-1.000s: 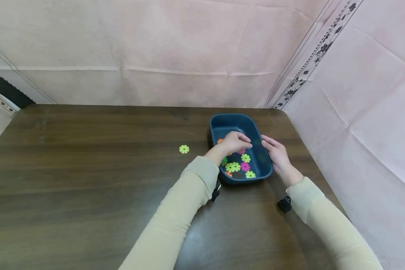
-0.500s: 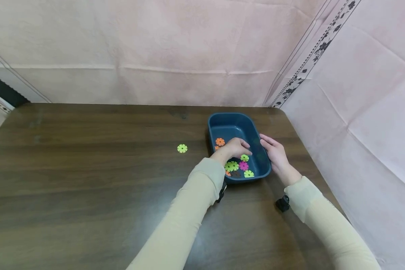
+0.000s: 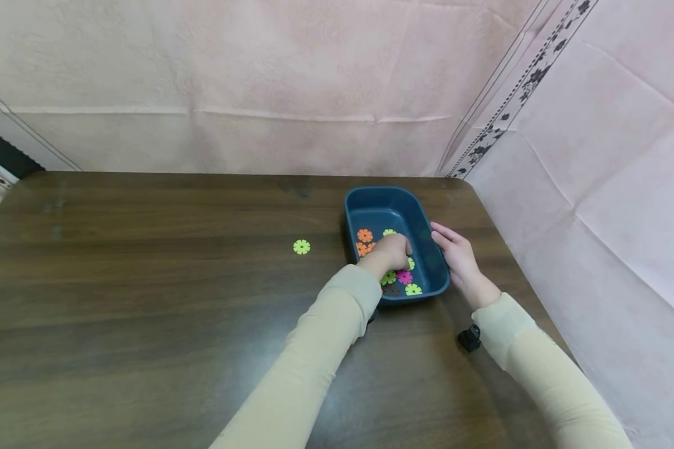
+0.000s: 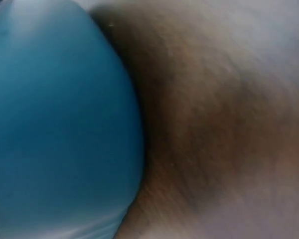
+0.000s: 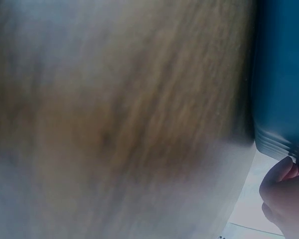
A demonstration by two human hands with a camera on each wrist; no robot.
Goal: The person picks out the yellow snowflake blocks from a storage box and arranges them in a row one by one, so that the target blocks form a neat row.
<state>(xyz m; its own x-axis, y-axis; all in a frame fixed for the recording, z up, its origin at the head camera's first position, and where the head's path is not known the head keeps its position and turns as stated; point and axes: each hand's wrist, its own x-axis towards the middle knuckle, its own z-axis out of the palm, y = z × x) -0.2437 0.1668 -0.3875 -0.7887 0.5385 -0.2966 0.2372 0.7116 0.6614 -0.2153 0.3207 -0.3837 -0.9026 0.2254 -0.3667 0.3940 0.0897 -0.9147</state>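
In the head view a dark blue plastic tray (image 3: 376, 194) holds several small flower-shaped notched discs, such as an orange disc (image 3: 365, 235), a pink disc (image 3: 404, 277) and a yellow-green disc (image 3: 413, 289). My left hand (image 3: 390, 254) reaches down among them with curled fingers. Its fingertips are hidden, so whether they pinch a disc cannot be told. Along the tray's right side my right hand (image 3: 462, 262) rests with fairly straight fingers touching the rim. The right wrist view catches part of the right hand (image 5: 291, 191) at the tray's rim (image 5: 274, 144).
One yellow-green disc (image 3: 301, 247) lies on the brown wooden table (image 3: 174, 299), left of the tray. Pale cloth (image 3: 258, 87) hangs behind the table, and more cloth (image 3: 612, 206) along the right side. The left wrist view shows only the blurred tray wall (image 4: 65, 124) and tabletop.
My left hand has moved lower and toward the tray's near half, its fingers now more curled. Orange discs and a yellow-green disc show beyond it. My right hand stays at the rim.
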